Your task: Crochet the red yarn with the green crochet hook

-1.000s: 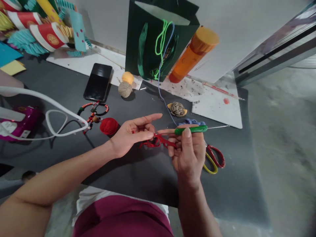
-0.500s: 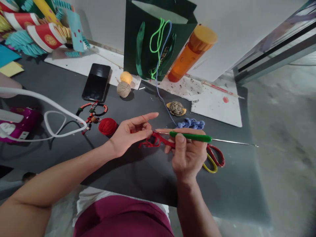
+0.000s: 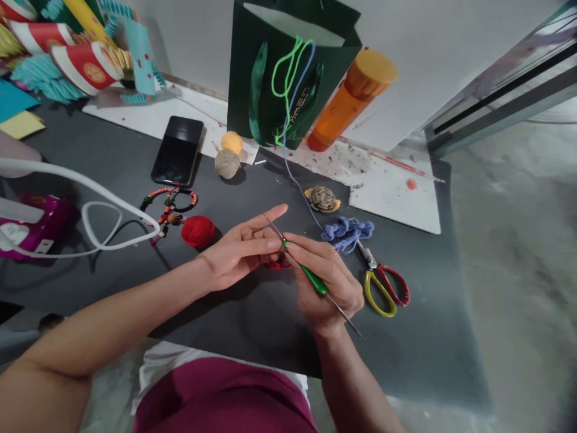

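**Crochet hook lying diagonally, hands close together at centre of frame.**

The right hand grips the green-handled crochet hook, its long axis running from lower right to upper left, tip end above the fingers of the left hand. Red crochet work sits just below those fingers, mostly hidden (whether the left hand pinches it cannot be told). A red yarn ball lies near the left hand, toward centre left.

Gold vertical characters on dk green gift bag: seen, wording illegible. Round gold emblem on red/white paper cup: illegible. White label on magenta appliance: illegible.
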Motion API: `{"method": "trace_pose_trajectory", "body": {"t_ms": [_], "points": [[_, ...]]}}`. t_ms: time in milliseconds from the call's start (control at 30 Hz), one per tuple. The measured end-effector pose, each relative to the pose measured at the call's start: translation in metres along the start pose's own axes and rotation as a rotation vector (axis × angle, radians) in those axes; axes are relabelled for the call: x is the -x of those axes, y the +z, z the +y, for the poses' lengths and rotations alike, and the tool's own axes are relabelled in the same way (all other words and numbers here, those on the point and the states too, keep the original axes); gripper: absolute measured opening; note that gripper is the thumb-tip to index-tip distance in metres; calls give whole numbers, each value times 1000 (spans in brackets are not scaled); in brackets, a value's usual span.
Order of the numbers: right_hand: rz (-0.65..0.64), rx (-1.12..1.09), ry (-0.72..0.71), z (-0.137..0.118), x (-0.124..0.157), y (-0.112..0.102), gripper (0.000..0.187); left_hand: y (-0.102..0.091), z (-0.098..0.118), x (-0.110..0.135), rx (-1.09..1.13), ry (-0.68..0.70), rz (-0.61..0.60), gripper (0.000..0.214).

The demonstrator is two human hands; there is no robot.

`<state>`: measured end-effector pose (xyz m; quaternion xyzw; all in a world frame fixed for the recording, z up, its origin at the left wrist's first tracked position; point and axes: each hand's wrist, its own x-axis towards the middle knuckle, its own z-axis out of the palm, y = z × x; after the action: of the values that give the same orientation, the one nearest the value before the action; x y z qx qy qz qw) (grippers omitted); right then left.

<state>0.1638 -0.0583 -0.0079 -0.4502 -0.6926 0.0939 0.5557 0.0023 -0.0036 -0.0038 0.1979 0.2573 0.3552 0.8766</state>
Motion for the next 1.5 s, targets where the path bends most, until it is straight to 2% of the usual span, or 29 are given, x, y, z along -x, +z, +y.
{"method": "trace_pose_trajectory", "body": {"t_ms": [133, 233, 300, 600, 767, 933, 1000, 1100, 1167, 1233, 1400, 1500], "points": [[115, -134, 215, -6, 6, 3, 24, -3, -1, 0, 30, -75, -48, 65], [237, -162, 383, -10, 9, 5, 11, -4, 0, -1, 25, -64, -50, 64], [280, -218, 457, -10, 8, 6, 9, -5, 0, -2, 24, -44, -48, 60], [192, -601, 778, -7, -10, 6, 17, 1, 3, -2, -33, 9, -39, 43], [167, -591, 744, -10, -9, 11, 25, 5, 0, 2, -146, 59, -78, 45], [196, -477, 619, -12, -1, 10, 10, 4, -2, 1, -136, 112, -32, 41], [151, -356, 477, -9, 2, 9, 8, 4, -2, 0, -103, 124, 16, 43], [76, -102, 135, -5, 4, 9, 22, 5, -3, 0, -44, 116, 55, 50], [64, 4, -6, -3, 5, 9, 31, 4, -3, 0, 3, 90, 58, 50], [89, -16, 15, -3, 5, 10, 31, 2, -3, 0, 39, 55, 45, 49], [206, -196, 379, -10, 6, 11, 12, -3, -4, -1, 67, -9, -11, 55], [229, -235, 442, -12, 7, 10, 9, -3, -4, -2, 75, -18, -16, 55]]}}
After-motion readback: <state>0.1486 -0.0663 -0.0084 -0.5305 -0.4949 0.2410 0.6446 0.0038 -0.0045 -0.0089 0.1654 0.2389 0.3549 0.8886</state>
